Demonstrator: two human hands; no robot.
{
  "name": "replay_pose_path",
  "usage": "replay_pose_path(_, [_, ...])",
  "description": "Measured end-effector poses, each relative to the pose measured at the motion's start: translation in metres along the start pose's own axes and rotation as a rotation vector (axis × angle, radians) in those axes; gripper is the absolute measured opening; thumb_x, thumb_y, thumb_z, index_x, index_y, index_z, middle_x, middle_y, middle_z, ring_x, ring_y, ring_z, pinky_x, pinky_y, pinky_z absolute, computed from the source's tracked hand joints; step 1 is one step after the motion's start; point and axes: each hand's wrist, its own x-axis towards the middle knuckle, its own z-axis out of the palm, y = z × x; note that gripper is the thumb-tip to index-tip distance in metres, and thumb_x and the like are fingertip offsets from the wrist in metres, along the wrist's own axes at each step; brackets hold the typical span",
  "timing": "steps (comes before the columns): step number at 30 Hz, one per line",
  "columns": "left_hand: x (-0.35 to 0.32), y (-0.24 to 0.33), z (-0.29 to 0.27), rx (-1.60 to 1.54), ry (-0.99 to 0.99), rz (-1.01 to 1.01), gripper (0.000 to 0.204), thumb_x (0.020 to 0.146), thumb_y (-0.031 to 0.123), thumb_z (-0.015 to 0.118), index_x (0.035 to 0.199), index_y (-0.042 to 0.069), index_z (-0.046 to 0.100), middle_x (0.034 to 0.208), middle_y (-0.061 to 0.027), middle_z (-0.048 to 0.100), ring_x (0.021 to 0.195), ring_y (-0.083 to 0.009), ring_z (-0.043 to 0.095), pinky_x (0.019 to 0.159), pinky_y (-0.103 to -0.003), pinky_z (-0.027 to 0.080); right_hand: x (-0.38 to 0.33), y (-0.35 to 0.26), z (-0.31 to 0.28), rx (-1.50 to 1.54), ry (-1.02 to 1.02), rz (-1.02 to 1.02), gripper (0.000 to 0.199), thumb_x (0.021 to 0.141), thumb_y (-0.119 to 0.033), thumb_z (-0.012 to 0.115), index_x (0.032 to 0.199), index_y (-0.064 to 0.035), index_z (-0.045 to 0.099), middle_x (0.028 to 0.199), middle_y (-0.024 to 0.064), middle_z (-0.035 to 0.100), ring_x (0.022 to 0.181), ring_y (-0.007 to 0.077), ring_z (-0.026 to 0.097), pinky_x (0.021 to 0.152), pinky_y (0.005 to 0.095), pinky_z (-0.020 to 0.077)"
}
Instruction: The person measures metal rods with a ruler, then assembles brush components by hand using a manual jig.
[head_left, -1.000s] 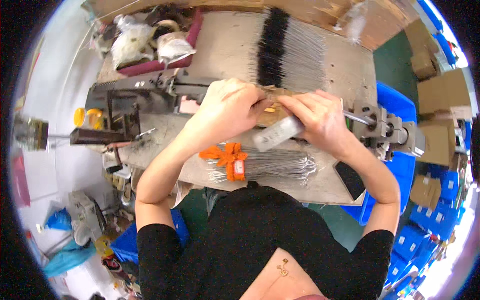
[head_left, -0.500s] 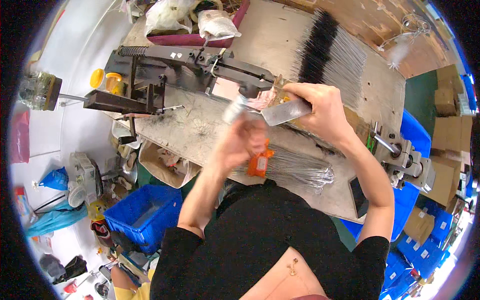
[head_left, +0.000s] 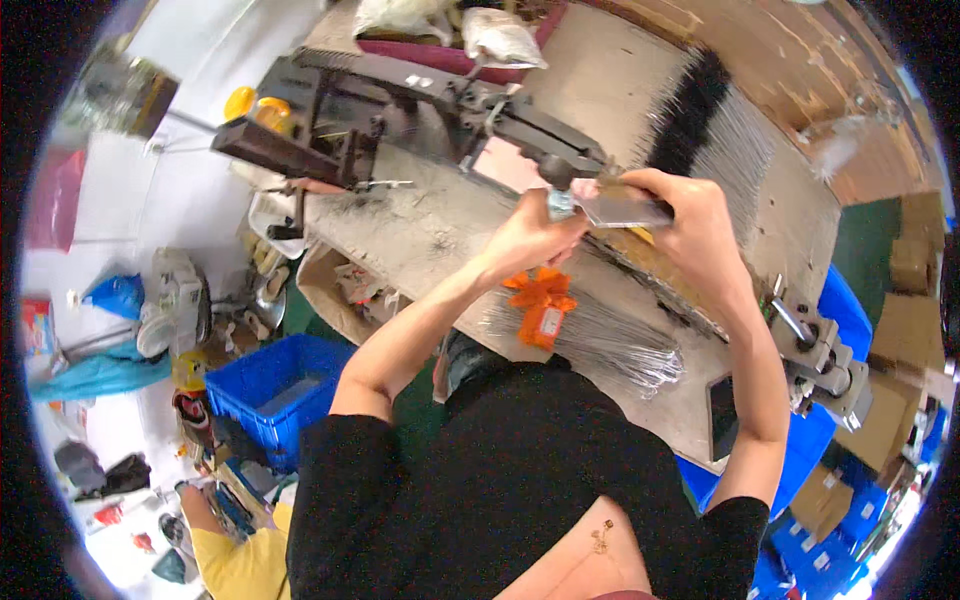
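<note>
Head view looks down on both forearms raised over the worn workbench (head_left: 420, 235), elbows bent and wrists drawn together above its middle. From where I stand, the right hand (head_left: 690, 215) is curled shut around a flat grey bundle of metal rods (head_left: 620, 210), which lies level and pokes out leftward from the fist. The left hand (head_left: 530, 235) meets that free end, fingers pinched closed on it just under a small dark knob; what exactly it grips there is too small to tell. Below the hands, near the bench's front edge, lies a sheaf of thin wires (head_left: 600, 340) tied with an orange tag (head_left: 540, 300). Behind them a fan of black-tipped rods (head_left: 720, 140) spreads across the bench, and a dark metal press (head_left: 380, 110) stands to the left.
</note>
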Motion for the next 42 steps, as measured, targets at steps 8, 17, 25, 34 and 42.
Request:
replay_pose_path(8, [-0.083, -0.076, -0.123, -0.701, 0.600, -0.017, 0.048, 0.091, 0.046, 0.061, 0.114, 0.004, 0.055, 0.087, -0.0054, 0.062, 0.062, -0.0074, 0.055, 0.053, -0.019, 0.044, -0.087, 0.019, 0.036, -0.229, 0.111, -0.198, 0.034, 0.080, -0.004, 0.068, 0.113, -0.0057, 0.063, 0.105, 0.0166, 0.065, 0.092, 0.0330, 0.066, 0.076, 0.0394, 0.0547])
replay_pose_path(17, [-0.089, -0.071, -0.133, -0.552, 0.764, 0.134, 0.026, 0.094, 0.025, 0.060, 0.095, -0.001, 0.062, 0.076, -0.0055, 0.064, 0.061, -0.0073, 0.056, 0.051, -0.020, 0.042, -0.066, 0.036, 0.040, -0.228, 0.141, 0.231, 0.034, 0.067, 0.003, 0.058, 0.101, -0.0020, 0.059, 0.106, 0.0176, 0.060, 0.102, 0.0361, 0.058, 0.085, 0.0418, 0.0469])
replay_pose_path(25, [-0.061, 0.001, -0.017, -0.757, 0.250, 0.072, 0.020, 0.095, 0.024, 0.059, 0.095, 0.004, 0.060, 0.078, -0.0018, 0.061, 0.060, -0.0058, 0.053, 0.048, -0.017, 0.039, -0.142, 0.018, -0.018, -0.015, -0.010, 0.515, 0.030, 0.066, 0.003, 0.053, 0.096, -0.0003, 0.054, 0.090, 0.0208, 0.060, 0.090, 0.0397, 0.060, 0.078, 0.0412, 0.0475])
replay_pose_path(34, [0.021, 0.061, 0.109, -0.749, -0.358, -0.063, 0.020, 0.096, 0.024, 0.057, 0.094, 0.004, 0.059, 0.082, -0.0040, 0.063, 0.069, -0.0108, 0.060, 0.055, -0.023, 0.046, -0.161, -0.040, -0.103, 0.342, -0.183, 0.555, 0.040, 0.064, 0.003, 0.051, 0.103, 0.0009, 0.057, 0.090, 0.0128, 0.063, 0.082, 0.0206, 0.062, 0.077, 0.0307, 0.0484])
replay_pose_path(42, [0.000, 0.043, 0.073, -0.567, 0.288, 0.238, 0.028, 0.099, 0.032, 0.053, 0.096, 0.005, 0.059, 0.079, -0.0028, 0.063, 0.063, -0.0078, 0.057, 0.054, -0.021, 0.042, -0.045, 0.027, -0.023, 0.099, 0.326, 0.159, 0.036, 0.072, 0.001, 0.056, 0.107, -0.0021, 0.061, 0.091, 0.0150, 0.064, 0.086, 0.0210, 0.062, 0.081, 0.0300, 0.0473])
